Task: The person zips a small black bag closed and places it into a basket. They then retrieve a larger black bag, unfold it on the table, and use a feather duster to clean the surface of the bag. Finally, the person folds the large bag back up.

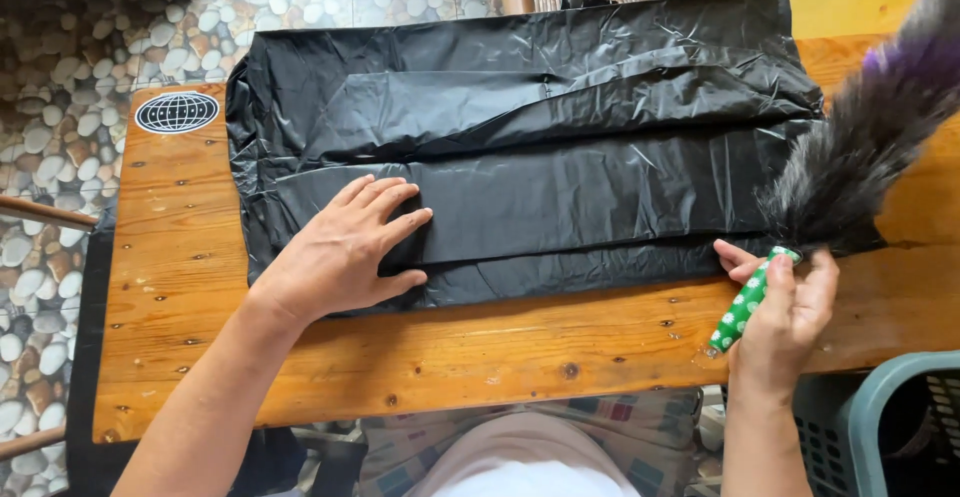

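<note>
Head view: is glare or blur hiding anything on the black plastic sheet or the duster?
Head view: soft daylight sheen on the black plastic sheet picks out its creases without hiding them; the feather duster blurs toward the top right corner; left hand, right hand and the green dotted handle are sharp.

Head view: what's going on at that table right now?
A person stands at a wooden table with a black plastic bag spread flat across it. The left hand presses palm-down on the bag's near left part. The right hand grips the green dotted handle of a feather duster, whose grey feathers rest on the bag's right edge. A round sticker sits at the table's far left corner, and a basket stands beside the table at lower right.
</note>
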